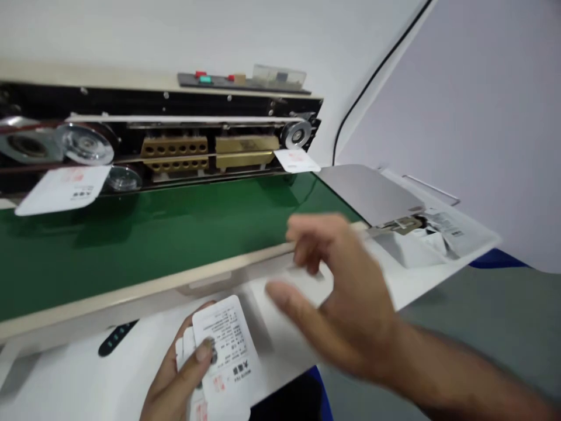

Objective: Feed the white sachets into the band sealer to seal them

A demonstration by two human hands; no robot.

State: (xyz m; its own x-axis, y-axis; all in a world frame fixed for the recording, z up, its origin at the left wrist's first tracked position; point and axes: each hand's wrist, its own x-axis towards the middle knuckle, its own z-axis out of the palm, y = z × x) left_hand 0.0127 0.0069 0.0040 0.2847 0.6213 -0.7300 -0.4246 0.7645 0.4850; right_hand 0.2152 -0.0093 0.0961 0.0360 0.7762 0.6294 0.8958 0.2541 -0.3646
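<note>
A few white printed sachets [234, 374] are fanned out in my left hand [175, 383], the thumb pressed on the front one. They sit low in front of the machine's near edge. My right hand [350, 304] is slightly blurred, raised over the near edge of the green conveyor belt [170, 225]. Its fingers are curved and stand apart from the thumb, with nothing between them. Beyond it, one white sachet [298, 161] sticks out of the band sealer [245, 143] at the right-hand wheel. Another sachet [65, 190] juts out at the left wheels.
At the belt's right end lies a grey metal plate [372, 190]. Beside it a clear tray [475, 234] holds white packets. A clear box [279, 76] and small coloured pieces rest on top of the machine. A black cable [372, 76] runs up the wall.
</note>
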